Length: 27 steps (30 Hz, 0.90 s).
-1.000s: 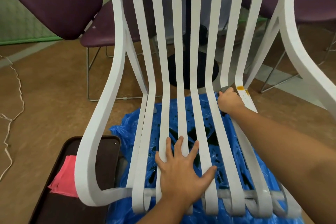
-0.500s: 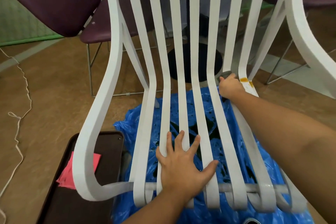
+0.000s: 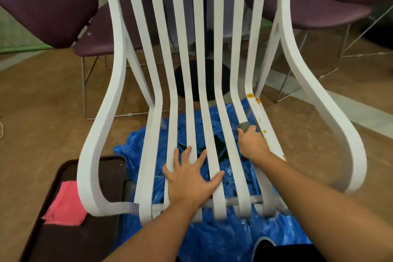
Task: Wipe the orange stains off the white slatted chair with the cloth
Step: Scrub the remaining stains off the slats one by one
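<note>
Tray (image 3: 85, 240) sat on the floor at lower left with a pink rag (image 3: 63, 206) on it, rag edge hidden behind the chair (image 3: 100, 134) frame; purple chair (image 3: 42, 2) stood behind, far left; blue sheet (image 3: 223, 240) lay under the seat with dark wet patches showing between the slats; left hand (image 3: 189, 178) lay flat on the middle slats near the seat front, fingers (image 3: 176, 155) released and spread, holding nothing; right hand (image 3: 252, 144) was further back, fingers clenched round the grey cloth (image 3: 244, 126); cloth touched the second slat from the right; stains (image 3: 250, 95) were on the rightmost slat, just beside the cloth; biggest blob at the seat bend, smaller spots toward the front.
</note>
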Each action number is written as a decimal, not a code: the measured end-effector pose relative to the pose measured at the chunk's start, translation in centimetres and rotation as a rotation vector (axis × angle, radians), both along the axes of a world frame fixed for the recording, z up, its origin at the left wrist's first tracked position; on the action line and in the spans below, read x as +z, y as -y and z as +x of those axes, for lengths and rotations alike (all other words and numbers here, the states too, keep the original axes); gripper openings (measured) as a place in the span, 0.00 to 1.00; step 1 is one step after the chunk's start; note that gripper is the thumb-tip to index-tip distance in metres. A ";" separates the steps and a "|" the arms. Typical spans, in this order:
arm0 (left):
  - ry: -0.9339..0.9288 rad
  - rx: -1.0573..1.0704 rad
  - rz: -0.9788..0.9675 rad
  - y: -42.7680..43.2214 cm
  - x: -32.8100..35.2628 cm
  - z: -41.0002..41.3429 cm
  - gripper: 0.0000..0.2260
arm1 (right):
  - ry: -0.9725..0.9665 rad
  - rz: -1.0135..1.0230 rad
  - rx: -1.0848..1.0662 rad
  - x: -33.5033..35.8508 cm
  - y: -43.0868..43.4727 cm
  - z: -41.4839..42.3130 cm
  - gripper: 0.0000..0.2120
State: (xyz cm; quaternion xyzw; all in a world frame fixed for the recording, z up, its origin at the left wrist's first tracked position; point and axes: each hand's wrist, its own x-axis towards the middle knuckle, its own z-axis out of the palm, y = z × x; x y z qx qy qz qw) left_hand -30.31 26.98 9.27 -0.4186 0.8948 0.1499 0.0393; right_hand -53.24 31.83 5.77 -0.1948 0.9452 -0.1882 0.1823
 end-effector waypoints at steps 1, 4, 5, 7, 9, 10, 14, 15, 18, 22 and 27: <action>0.003 0.004 0.003 0.0 0.0 0.0 0.40 | -0.013 -0.001 0.005 0.0 -0.7 0.7 0.22; 0.018 0.010 0.004 0.1 -0.1 -0.2 0.40 | -0.045 0.022 0.016 0.2 -2.6 2.5 0.20; 0.018 0.011 0.002 0.1 -0.1 -0.2 0.40 | -0.049 0.028 0.017 0.3 -3.3 3.3 0.20; 0.008 0.013 -0.006 -0.1 -0.1 -0.1 0.39 | -0.075 0.041 0.014 0.6 -4.7 4.6 0.22; 0.003 0.018 -0.015 -0.2 -0.1 -0.1 0.37 | -0.119 0.046 0.006 0.9 -6.2 6.2 0.23; 0.004 0.019 -0.019 -0.1 -0.1 -0.1 0.37 | -0.128 0.050 -0.007 1.1 -6.8 7.0 0.22; -0.012 0.021 -0.032 -0.2 -0.3 0.0 0.35 | -0.153 0.095 -0.081 1.8 -8.8 9.7 0.22; -0.015 0.023 -0.036 -0.2 -0.4 0.0 0.35 | -0.164 0.093 -0.111 1.8 -9.2 10.3 0.22; -0.018 0.025 -0.042 -0.2 -0.5 0.0 0.34 | -0.231 -0.068 -0.219 0.8 -10.6 12.1 0.19; -0.024 0.021 -0.031 -0.2 -0.4 0.0 0.33 | -0.191 -0.421 -0.327 -0.7 -12.6 14.3 0.12; -0.023 0.024 -0.030 -0.2 -0.4 0.0 0.33 | -0.135 -0.618 -0.374 -2.9 -14.3 15.8 0.12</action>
